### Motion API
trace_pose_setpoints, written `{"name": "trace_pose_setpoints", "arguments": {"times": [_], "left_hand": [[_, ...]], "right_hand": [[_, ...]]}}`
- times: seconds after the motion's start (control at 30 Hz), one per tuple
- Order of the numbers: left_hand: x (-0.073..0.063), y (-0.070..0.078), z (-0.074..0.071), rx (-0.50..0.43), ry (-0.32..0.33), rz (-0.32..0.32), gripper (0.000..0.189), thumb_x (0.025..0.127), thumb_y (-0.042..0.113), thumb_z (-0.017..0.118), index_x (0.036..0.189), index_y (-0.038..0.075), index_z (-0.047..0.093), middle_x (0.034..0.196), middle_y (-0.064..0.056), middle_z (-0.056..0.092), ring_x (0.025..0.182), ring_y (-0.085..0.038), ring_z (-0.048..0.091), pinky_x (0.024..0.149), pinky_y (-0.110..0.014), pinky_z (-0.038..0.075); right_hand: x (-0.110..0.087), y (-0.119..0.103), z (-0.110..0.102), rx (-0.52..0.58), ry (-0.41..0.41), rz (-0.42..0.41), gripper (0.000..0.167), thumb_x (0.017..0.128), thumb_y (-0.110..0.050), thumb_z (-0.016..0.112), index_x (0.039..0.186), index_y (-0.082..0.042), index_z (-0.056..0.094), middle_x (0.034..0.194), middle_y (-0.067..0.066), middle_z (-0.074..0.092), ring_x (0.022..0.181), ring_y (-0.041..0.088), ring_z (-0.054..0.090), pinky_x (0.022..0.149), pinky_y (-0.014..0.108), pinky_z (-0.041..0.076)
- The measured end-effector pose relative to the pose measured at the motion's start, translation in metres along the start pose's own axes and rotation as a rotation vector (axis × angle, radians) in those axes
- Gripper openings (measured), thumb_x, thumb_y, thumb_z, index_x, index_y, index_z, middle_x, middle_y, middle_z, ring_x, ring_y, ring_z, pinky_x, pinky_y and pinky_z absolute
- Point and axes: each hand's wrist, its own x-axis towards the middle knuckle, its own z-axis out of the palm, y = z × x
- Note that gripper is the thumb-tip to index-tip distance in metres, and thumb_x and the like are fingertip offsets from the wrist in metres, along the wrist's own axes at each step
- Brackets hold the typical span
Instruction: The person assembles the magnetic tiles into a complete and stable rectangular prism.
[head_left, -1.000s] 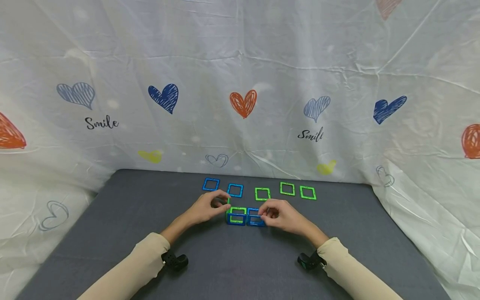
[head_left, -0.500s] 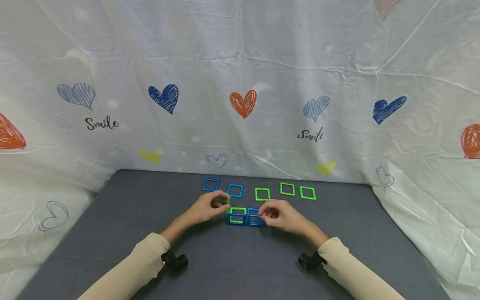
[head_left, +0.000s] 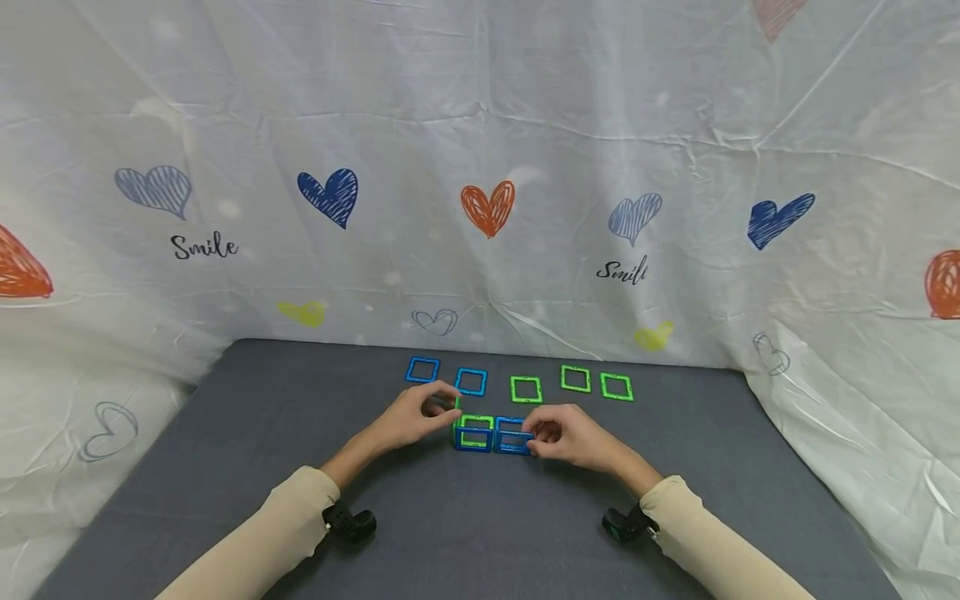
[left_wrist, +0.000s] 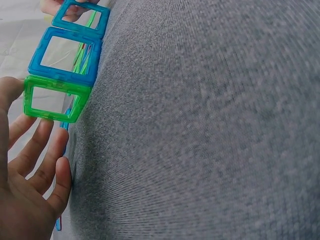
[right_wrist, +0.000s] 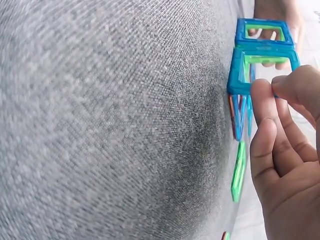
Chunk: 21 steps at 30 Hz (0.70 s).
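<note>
A low row of square magnetic tiles stands in the middle of the table. Two blue tiles, the left one (head_left: 474,448) and the right one (head_left: 513,451), stand upright side by side at its front. Behind them show a green tile (head_left: 477,417) and another blue tile (head_left: 510,421). An upright green tile (left_wrist: 59,84) closes the left end. My left hand (head_left: 416,412) pinches this green tile's edge between thumb and fingers. At the right end, the thumb and fingertips of my right hand (head_left: 572,435) pinch the edge of the right blue tile.
Behind the row lie loose flat tiles: two blue, one at left (head_left: 422,380) and one nearer (head_left: 470,392), and three green, at left (head_left: 525,400), middle (head_left: 575,388) and right (head_left: 617,397). A white curtain (head_left: 420,267) hangs along the table's back edge.
My right hand has shifted slightly right and toward me, to the outer edge of the right blue tile. The left hand and the loose tiles have stayed put.
</note>
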Motion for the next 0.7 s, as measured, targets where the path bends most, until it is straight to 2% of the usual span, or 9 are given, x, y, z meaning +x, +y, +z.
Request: {"name": "trace_pose_setpoints", "arguments": {"times": [0.7], "left_hand": [[-0.0002, -0.0014, -0.0001, 0.006, 0.001, 0.010, 0.036, 0.102, 0.023, 0.067, 0.130, 0.002, 0.063, 0.122, -0.009, 0.065, 0.101, -0.023, 0.068, 0.082, -0.038, 0.055]], "right_hand": [[0.0034, -0.0011, 0.0017, -0.007, -0.010, 0.011, 0.016, 0.093, -0.002, 0.074, 0.109, -0.002, 0.071, 0.091, -0.005, 0.070, 0.079, 0.012, 0.068, 0.072, 0.031, 0.057]]}}
